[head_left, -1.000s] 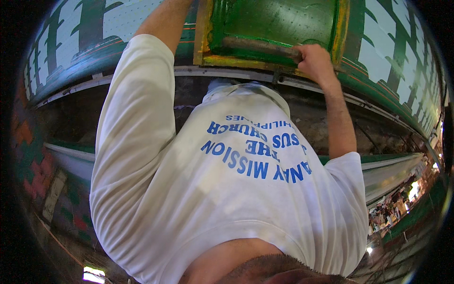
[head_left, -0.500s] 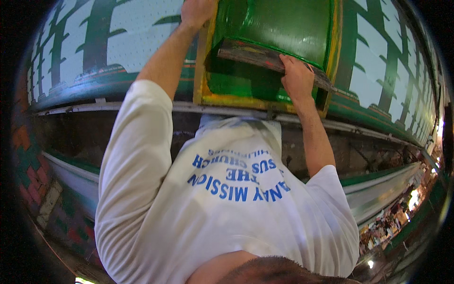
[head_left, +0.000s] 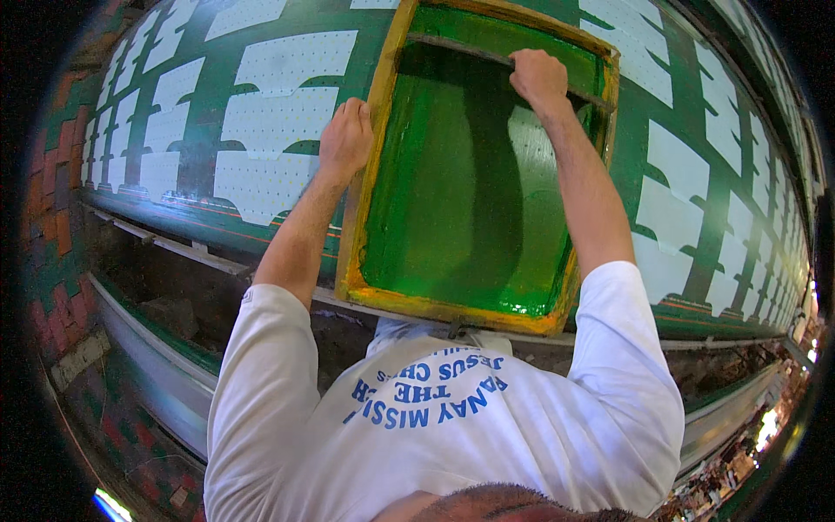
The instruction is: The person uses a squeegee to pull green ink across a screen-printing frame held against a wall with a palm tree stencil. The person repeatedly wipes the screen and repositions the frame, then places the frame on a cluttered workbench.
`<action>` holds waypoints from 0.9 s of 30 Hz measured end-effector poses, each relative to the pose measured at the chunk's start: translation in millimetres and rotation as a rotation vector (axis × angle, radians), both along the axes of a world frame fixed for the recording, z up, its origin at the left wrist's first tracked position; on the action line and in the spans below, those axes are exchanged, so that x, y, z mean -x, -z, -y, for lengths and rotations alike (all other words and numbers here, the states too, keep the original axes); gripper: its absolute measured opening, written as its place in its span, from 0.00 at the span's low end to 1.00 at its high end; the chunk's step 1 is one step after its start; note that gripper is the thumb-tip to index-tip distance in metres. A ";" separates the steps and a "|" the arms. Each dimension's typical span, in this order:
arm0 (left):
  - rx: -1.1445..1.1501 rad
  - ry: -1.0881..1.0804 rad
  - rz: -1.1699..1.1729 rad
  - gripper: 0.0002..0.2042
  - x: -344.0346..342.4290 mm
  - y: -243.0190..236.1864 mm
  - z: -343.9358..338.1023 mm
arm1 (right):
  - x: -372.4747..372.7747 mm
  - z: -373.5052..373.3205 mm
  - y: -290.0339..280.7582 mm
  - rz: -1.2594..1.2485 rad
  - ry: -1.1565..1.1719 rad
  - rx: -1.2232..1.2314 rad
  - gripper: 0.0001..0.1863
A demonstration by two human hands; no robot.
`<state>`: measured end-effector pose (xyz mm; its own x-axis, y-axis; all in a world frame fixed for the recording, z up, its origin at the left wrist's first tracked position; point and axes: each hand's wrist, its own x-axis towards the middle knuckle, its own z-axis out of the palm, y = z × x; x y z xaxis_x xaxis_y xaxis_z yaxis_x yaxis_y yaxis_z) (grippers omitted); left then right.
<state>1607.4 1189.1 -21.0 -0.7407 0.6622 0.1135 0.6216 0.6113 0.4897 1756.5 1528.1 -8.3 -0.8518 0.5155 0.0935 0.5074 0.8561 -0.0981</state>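
A screen printing frame (head_left: 461,315) with a wooden rim stained yellow and green lies over the long table. Wet green ink (head_left: 435,191) coats the mesh inside it. Near the far end of the mesh, a dark, long-bladed squeegee (head_left: 461,50) stretches across almost the full width. My right hand (head_left: 539,78) is closed over the squeegee's top edge, right of its middle. My left hand (head_left: 346,137) grips the frame's left rim with bent fingers; the fingertips are partly hidden.
Pale dotted cut pieces (head_left: 283,117) lie in rows on the green table (head_left: 193,187) on both sides of the frame. A metal rail (head_left: 187,250) runs along the table's near edge. Another long table (head_left: 156,348) stands behind me, and brick paving (head_left: 61,304) shows at left.
My right hand has pushed the squeegee from the near part of the mesh to its far end. My left hand stays at the left rim. The view has tilted, showing more of the frame.
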 end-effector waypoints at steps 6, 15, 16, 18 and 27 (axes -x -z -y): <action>-0.017 0.032 -0.019 0.14 1.1 0.5 2.0 | 31.1 -43.8 -7.5 0.052 -0.016 -0.005 0.11; -0.006 0.021 -0.039 0.13 -1.4 2.1 3.0 | 9.1 -33.4 -12.1 0.057 -0.053 0.031 0.13; -0.018 0.020 -0.050 0.13 -1.8 1.3 2.7 | 13.6 -42.3 -15.9 0.054 -0.046 0.036 0.13; 0.000 -0.002 -0.034 0.13 -3.1 -0.3 2.0 | 22.7 -55.3 -17.2 0.031 -0.047 0.007 0.14; 0.003 -0.020 -0.034 0.13 -4.5 -2.2 1.9 | 73.4 -101.1 -29.4 0.172 -0.118 0.038 0.17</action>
<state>1611.9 1187.1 -18.8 -0.7497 0.6475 0.1366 0.6253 0.6257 0.4663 1683.2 1629.3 21.2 -0.9083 0.4113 -0.0759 0.4156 0.9081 -0.0523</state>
